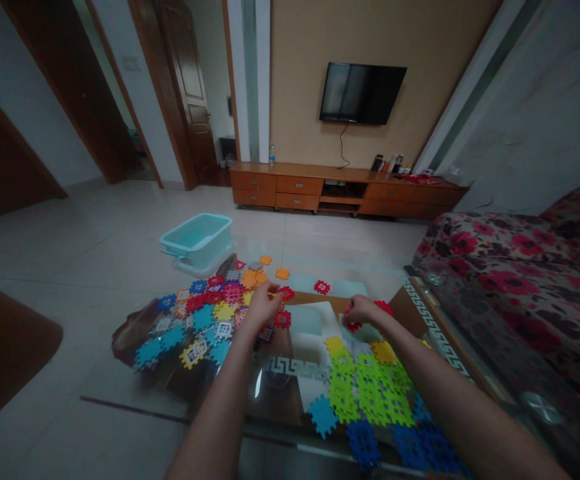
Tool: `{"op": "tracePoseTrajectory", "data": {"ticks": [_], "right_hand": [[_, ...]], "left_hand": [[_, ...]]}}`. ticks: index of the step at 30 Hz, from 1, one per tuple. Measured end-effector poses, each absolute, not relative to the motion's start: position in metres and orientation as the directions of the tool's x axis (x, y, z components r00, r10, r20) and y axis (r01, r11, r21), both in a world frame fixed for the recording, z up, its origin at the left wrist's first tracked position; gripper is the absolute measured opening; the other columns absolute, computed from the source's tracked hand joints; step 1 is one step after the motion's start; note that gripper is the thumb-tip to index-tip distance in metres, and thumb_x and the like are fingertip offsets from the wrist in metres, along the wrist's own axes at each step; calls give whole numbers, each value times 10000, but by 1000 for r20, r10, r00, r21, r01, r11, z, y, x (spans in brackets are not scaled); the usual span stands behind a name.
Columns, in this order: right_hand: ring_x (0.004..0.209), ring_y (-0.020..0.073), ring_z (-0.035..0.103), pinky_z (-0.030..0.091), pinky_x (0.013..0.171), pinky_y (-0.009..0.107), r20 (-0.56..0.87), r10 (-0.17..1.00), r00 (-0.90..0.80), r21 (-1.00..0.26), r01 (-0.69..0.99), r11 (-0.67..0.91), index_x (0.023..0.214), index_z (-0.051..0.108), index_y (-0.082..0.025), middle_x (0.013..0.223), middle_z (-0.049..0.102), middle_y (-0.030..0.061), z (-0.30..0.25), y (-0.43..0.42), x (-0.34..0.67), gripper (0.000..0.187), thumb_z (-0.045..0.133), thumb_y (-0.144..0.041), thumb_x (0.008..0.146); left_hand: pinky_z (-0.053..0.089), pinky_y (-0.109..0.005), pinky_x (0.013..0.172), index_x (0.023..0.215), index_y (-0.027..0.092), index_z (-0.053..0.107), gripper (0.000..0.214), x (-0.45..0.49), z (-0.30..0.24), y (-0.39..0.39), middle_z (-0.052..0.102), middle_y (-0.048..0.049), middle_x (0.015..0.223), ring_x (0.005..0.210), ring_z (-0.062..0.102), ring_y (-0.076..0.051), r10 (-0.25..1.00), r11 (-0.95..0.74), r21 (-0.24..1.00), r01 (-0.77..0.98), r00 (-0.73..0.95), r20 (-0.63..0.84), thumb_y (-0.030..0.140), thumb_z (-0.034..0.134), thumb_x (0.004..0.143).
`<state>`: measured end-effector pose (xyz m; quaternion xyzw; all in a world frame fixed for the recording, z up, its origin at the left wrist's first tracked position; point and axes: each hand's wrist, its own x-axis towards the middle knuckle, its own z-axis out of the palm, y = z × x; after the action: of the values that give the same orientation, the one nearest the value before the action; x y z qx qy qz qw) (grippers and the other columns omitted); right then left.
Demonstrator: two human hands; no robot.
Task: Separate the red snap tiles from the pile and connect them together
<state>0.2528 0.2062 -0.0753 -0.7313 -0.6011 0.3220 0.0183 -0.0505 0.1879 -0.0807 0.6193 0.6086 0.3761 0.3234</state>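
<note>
My left hand point(264, 304) is over the right edge of a pile of plastic interlocking tiles, its fingers bent round the near edge of a red interlocking tile point(287, 293). Just below that lies another red tile point(283, 319). On the right, my right hand point(361, 309) is closed, with a red interlocking tile point(354, 327) at its fingertips; the fingers partly cover it. One more red tile point(383, 307) shows behind this hand. Beneath my right forearm spreads a group of green tiles point(370, 390), with a yellow tile point(335, 345) at its far edge.
The glass table point(275, 363) carries the mixed pile, including turquoise tiles point(170, 339), plus dark blue tiles point(364, 443) near its front edge. A lone red tile point(322, 287) lies farther back. A turquoise tub point(197, 243) stands beyond the pile; a flowered sofa point(505, 267) is at right.
</note>
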Motion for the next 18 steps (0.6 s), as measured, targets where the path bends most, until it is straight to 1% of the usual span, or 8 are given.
{"op": "tracePoseTrajectory", "data": {"ticks": [3,7,10,11,13,14,16,18], "right_hand": [[478,147,592,451,472,223,-434,901,-14,-605,745,-280,637,603,-151,469,578,-15,-74,203,228,226,819,-162,573],[615,133,653,521,573,231,-316,934,-164,-830,525,-189,942,642,-145,721,701,33,-68,197,184,258,705,-353,802],[721,141,681,555,665,260,-240,943,-229,-905,406,-132,1040,634,-148,845,726,57,-62,196,162,284,590,-390,898],[774,148,688,559,699,270,-214,946,-242,-903,418,-97,1069,638,-150,894,730,67,-60,198,160,302,558,-400,919],[913,164,686,552,791,288,-175,956,-236,-833,553,-16,1134,646,-169,1024,727,83,-55,203,169,337,521,-416,941],[975,165,677,538,839,287,-168,966,-195,-710,704,18,1153,650,-191,1082,719,78,-52,206,180,342,521,-425,939],[1093,193,644,496,941,317,-188,979,-76,-564,825,-45,1178,648,-198,1192,685,103,-49,211,209,343,590,-385,896],[1139,293,625,485,961,418,-216,972,91,-414,893,-176,1177,641,-128,1223,653,200,-50,213,245,470,731,-329,761]], "left_hand": [[538,-276,708,1024,161,668,256,-39,-85,179,699,-80,984,772,664,-155,992,-72,903,423,128,20,282,687,800],[539,-280,658,1174,155,605,568,-22,-85,167,677,-95,990,698,656,-141,960,25,982,188,271,-77,337,821,681],[530,-278,639,1156,144,608,503,-17,-81,165,685,-70,864,665,654,-146,933,83,995,54,346,-97,375,764,738],[526,-273,633,1108,145,632,425,-19,-79,167,690,-61,832,659,653,-148,945,55,994,93,317,-82,370,733,762],[525,-267,653,1013,153,669,294,-31,-74,172,706,-56,844,703,663,-160,987,-18,964,264,160,-26,334,694,782],[527,-267,677,961,162,681,246,-41,-72,176,712,-50,858,735,669,-166,1000,-17,918,396,11,13,325,688,777],[525,-299,750,993,158,663,235,-65,-68,183,709,-68,932,834,671,-195,984,46,875,482,-172,43,309,619,819],[511,-344,819,1050,145,634,268,-92,-63,188,698,-93,975,917,661,-234,941,130,830,542,-330,68,280,579,825]]}}
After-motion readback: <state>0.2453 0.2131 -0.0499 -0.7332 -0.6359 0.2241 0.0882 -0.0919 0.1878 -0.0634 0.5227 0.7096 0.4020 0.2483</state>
